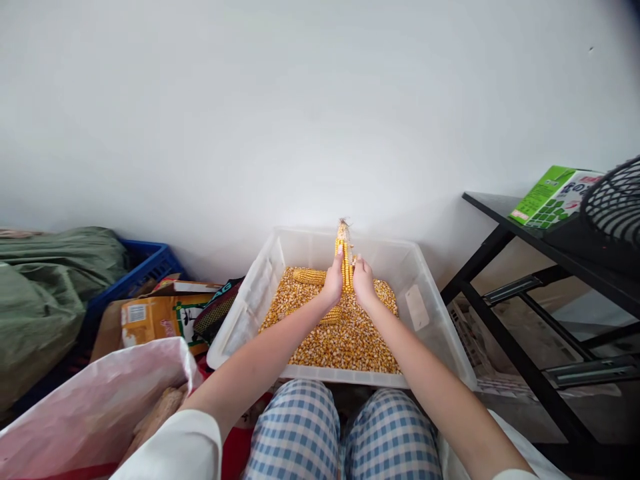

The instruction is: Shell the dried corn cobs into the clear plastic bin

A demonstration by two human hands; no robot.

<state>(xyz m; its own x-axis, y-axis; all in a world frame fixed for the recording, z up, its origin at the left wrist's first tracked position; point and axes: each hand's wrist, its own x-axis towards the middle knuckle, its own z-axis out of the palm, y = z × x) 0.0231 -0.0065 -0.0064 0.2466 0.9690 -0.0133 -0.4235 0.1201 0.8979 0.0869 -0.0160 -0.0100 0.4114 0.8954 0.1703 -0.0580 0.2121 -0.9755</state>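
Observation:
An ear of corn (347, 263) stands nearly upright between my two hands, with its pale, frayed end pointing up. My left hand (333, 280) grips its left side, the thumb lying along the kernels. On the other side my right hand (363, 279) is closed against the cob, where a strip near the top right looks bare of kernels. Below them, a translucent plastic bin (345, 377) holds a thick layer of loose corn kernels (340, 350). Another ear of corn (309, 276) lies on the kernels at the back left, and one more (331, 315) is partly hidden behind my left forearm.
A white sack (115, 387) with cobs inside stands at the lower left. Beyond it are an orange package (153, 319) and a blue crate (150, 257) under green cloth. At right stands a black table (500, 203) carrying a green box (547, 193) and a fan (617, 203).

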